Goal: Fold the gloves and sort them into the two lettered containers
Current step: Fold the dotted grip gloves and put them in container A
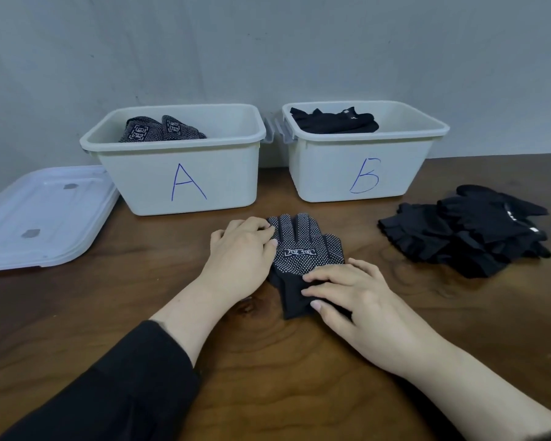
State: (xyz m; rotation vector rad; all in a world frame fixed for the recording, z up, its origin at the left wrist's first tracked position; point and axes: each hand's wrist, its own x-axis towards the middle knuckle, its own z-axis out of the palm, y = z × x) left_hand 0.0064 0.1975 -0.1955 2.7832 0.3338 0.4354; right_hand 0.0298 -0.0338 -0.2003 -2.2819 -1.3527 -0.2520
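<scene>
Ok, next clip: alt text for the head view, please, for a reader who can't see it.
Two bare hands, left hand and right hand, press a dotted black glove flat on a wooden table. Behind it stand bin A, holding dotted gloves, and bin B, holding plain black ones. A pile of plain black gloves lies to the right, a clear lid to the left.

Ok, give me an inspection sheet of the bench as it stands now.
Surface: brown wooden table.
Job's things: dotted glove flat on table; container A holds dotted gloves; container B holds plain black gloves; black glove pile at right.
Clutter: clear lid left of A.
Grippers: left hand and right hand press flat on the dotted glove.
Cables: nothing seen.
Surroundings: grey wall.
</scene>
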